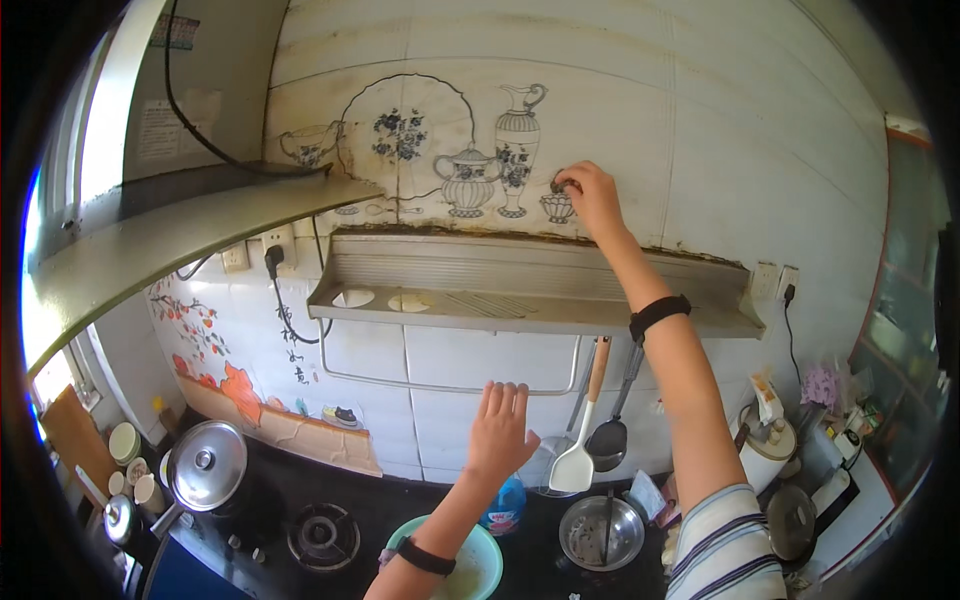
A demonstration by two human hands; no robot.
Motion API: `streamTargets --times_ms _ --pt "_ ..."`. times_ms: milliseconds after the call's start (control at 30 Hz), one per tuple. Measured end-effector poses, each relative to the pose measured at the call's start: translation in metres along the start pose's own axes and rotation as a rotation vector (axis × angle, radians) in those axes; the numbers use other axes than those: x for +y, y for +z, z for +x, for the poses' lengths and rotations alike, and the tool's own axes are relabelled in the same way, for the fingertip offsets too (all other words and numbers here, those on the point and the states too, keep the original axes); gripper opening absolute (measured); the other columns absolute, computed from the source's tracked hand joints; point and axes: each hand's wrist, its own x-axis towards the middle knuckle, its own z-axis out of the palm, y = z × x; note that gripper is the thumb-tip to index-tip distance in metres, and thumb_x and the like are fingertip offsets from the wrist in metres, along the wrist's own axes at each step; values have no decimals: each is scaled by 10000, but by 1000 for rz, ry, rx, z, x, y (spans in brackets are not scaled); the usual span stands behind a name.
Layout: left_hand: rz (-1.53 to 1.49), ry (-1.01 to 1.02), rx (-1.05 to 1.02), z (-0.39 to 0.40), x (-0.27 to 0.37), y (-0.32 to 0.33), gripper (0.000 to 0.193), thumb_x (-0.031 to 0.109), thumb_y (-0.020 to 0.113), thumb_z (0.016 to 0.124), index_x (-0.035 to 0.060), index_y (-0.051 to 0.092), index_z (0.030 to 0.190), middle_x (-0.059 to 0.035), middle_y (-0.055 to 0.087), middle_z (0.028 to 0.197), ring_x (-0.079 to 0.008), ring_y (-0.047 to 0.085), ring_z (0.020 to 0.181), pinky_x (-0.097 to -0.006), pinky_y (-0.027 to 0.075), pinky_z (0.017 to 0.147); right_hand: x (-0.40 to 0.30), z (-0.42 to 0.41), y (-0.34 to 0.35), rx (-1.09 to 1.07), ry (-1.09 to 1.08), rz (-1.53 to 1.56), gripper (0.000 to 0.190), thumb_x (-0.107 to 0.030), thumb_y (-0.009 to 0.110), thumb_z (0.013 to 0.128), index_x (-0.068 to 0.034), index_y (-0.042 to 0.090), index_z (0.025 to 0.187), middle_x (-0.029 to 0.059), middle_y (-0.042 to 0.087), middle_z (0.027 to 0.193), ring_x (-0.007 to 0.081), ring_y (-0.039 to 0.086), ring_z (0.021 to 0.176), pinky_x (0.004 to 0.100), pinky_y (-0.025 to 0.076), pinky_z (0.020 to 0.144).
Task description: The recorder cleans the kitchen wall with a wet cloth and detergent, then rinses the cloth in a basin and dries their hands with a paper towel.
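My right hand (594,196) is raised to the stained tiled wall (600,112), pinching a small dark scrubbing pad (559,182) against it. The pad is mostly covered by my fingers and sits just above a printed cup motif. Below that hand runs a metal wall shelf (480,306), grimy along its top edge. My left hand (501,429) is lower, fingers up and slightly apart, with nothing visible in it. Its fingertips overlap the metal hanging rail (450,388) in view; whether they touch it, I cannot tell.
A green basin (491,562) of cloudy water stands under my left forearm, by a blue bottle (506,506). A white spatula (574,465) and a black ladle (609,442) hang nearby. On the counter are a lidded pot (206,465), a gas burner (324,536) and a steel bowl (576,551).
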Motion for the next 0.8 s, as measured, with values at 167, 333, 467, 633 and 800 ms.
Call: streamTargets --times_ms 167,333,467,633,800 --pt "31 -28 10 -4 -5 -3 637 241 647 642 -41 412 1163 -173 464 1113 -316 415 1111 -414 246 1057 -16 -30 19 -317 -237 35 155 70 610 639 -59 641 719 94 583 794 281 560 794 356 457 705" --pt "9 -8 -3 -4 -5 0 629 223 638 644 -38 414 1171 -173 465 1118 -317 410 1123 -403 245 1059 -1 -8 -6 -39 -35 13 164 74 609 626 -65 639 709 98 583 786 284 557 789 361 458 716" --pt "17 -33 8 -9 -15 -1 627 205 631 639 -37 414 1176 -174 457 1146 -320 400 1142 -395 241 1062 -3 -27 -9 -302 -236 -134 163 96 572 632 -47 623 690 105 585 771 281 553 808 373 457 731" --pt "48 -42 22 -6 -11 -4 611 171 591 622 -47 434 1171 -158 475 1128 -285 407 1139 -371 237 1064 5 -23 -24 -197 -190 -282 138 75 545 675 -36 621 705 101 589 799 280 553 824 379 459 745" --pt "46 -44 0 -9 -15 -9 620 174 597 620 -47 430 1175 -156 469 1137 -290 399 1151 -373 222 1069 -26 -49 29 -188 -293 -228 102 51 555 710 -25 618 736 103 583 810 288 553 836 371 454 747"
